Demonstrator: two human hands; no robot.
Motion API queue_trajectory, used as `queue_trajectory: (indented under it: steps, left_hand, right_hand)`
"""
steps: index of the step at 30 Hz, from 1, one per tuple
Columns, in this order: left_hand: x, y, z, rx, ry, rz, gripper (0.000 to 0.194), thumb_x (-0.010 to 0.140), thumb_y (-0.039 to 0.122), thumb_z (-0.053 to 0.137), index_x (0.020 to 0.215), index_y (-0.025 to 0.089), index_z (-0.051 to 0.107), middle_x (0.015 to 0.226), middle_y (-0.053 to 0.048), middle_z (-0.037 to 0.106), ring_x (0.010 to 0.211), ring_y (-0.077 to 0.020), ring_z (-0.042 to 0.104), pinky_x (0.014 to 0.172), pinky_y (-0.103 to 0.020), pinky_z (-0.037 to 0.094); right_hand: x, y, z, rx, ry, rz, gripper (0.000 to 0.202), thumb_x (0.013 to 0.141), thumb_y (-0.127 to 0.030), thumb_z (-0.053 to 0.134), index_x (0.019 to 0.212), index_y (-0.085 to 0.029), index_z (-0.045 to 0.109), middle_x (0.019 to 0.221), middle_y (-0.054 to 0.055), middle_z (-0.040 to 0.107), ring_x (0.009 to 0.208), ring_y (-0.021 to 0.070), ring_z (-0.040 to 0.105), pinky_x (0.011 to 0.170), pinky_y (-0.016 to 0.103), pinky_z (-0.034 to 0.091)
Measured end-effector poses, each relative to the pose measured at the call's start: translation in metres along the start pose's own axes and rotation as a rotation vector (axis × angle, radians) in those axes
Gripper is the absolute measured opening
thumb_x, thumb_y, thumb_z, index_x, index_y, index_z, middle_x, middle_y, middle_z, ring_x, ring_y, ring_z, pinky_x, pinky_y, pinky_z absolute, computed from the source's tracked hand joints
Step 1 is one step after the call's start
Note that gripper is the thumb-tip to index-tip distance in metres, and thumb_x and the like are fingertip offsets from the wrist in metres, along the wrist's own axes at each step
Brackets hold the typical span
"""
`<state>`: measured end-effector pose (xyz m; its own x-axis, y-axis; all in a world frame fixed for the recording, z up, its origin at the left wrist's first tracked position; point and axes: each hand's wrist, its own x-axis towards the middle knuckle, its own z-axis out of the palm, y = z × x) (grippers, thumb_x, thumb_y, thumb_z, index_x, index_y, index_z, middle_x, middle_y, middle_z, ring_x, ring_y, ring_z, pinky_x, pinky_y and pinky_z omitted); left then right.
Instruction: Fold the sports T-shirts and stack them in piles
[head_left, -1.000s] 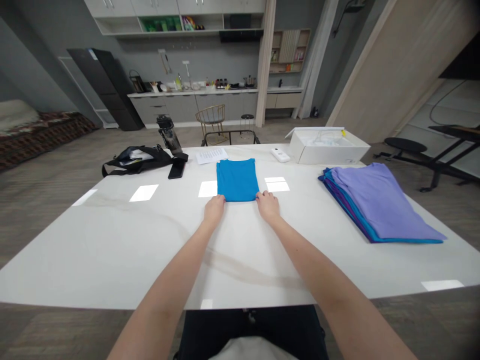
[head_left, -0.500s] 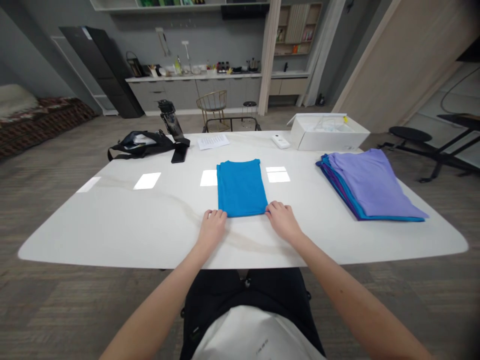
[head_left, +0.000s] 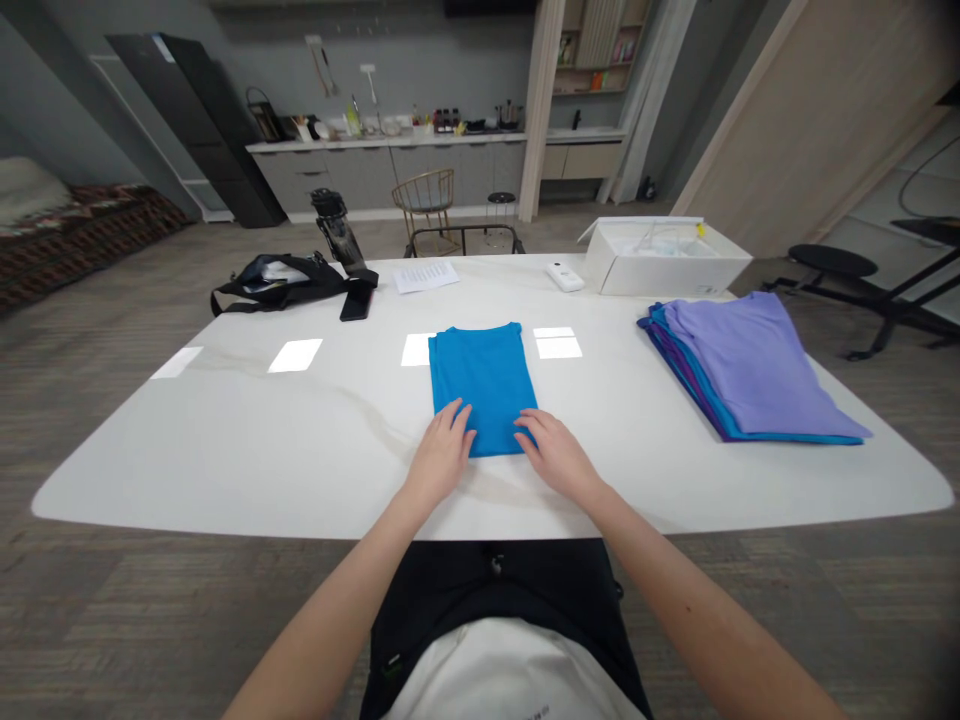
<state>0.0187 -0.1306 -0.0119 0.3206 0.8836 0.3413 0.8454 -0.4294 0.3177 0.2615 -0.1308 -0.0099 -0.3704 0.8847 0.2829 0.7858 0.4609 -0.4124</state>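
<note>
A blue folded cloth (head_left: 484, 375) lies flat on the white table (head_left: 300, 440), in front of me. My left hand (head_left: 444, 450) rests on its lower left part, fingers apart and nothing held. On the lower right part lies my right hand (head_left: 553, 450), its fingers also spread a little. The palms are partly over the cloth's near corners, which they hide. To the right is a stack of folded cloths, with a light purple one (head_left: 761, 365) on top and blue and dark purple layers showing below.
Along the back left are a black bag (head_left: 281, 280), a dark bottle (head_left: 337, 232) and a phone (head_left: 356, 302). A printed sheet (head_left: 426, 276) lies at the back middle. Near the back right stand a small white device (head_left: 565, 277) and an open white box (head_left: 667, 272).
Both hands have let go of the cloth's near corners and moved inward onto its surface, fingers now spread. The cloth's near edge lies closer to me.
</note>
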Motion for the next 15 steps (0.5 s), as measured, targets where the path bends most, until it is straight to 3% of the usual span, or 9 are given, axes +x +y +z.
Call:
queue_trajectory:
  steps: [3, 6, 11, 15]
  left_hand:
    - [0.028, -0.003, 0.018, 0.019, -0.096, -0.032, 0.056, 0.109, 0.042, 0.029, 0.156, 0.014, 0.041, 0.165, -0.017, 0.038, 0.153, -0.0304, 0.035, 0.122, -0.050, 0.037]
    - [0.038, -0.010, 0.028, 0.083, -0.197, -0.054, 0.060, 0.109, 0.048, 0.027, 0.159, 0.019, 0.039, 0.168, -0.013, 0.032, 0.156, -0.0305, 0.029, 0.126, -0.052, 0.030]
    - [0.030, -0.020, 0.027, 0.176, -0.226, -0.108, 0.065, 0.106, 0.058, 0.027, 0.163, 0.027, 0.033, 0.171, -0.010, 0.026, 0.158, -0.0288, 0.025, 0.128, -0.051, 0.025]
    - [0.055, -0.026, 0.026, 0.205, -0.238, -0.141, 0.073, 0.105, 0.062, 0.023, 0.164, 0.019, 0.031, 0.169, -0.014, 0.029, 0.158, -0.0293, 0.026, 0.129, -0.050, 0.023]
  right_hand:
    - [0.025, 0.002, 0.019, 0.022, -0.064, -0.013, 0.049, 0.109, -0.043, 0.034, 0.142, -0.019, 0.060, 0.158, 0.012, 0.049, 0.149, 0.0255, 0.041, 0.121, 0.043, 0.036]
    - [0.033, 0.009, 0.029, -0.086, -0.177, 0.053, 0.062, 0.109, -0.052, 0.031, 0.158, -0.017, 0.044, 0.168, 0.013, 0.033, 0.156, 0.0292, 0.027, 0.126, 0.052, 0.025]
    - [0.021, 0.021, 0.023, -0.215, -0.248, 0.173, 0.072, 0.106, -0.064, 0.025, 0.166, -0.024, 0.029, 0.172, 0.009, 0.020, 0.159, 0.0322, 0.017, 0.126, 0.063, 0.013]
    - [0.045, 0.028, 0.018, -0.189, -0.247, 0.188, 0.072, 0.106, -0.064, 0.021, 0.166, -0.025, 0.029, 0.172, 0.005, 0.020, 0.159, 0.0310, 0.016, 0.126, 0.062, 0.014]
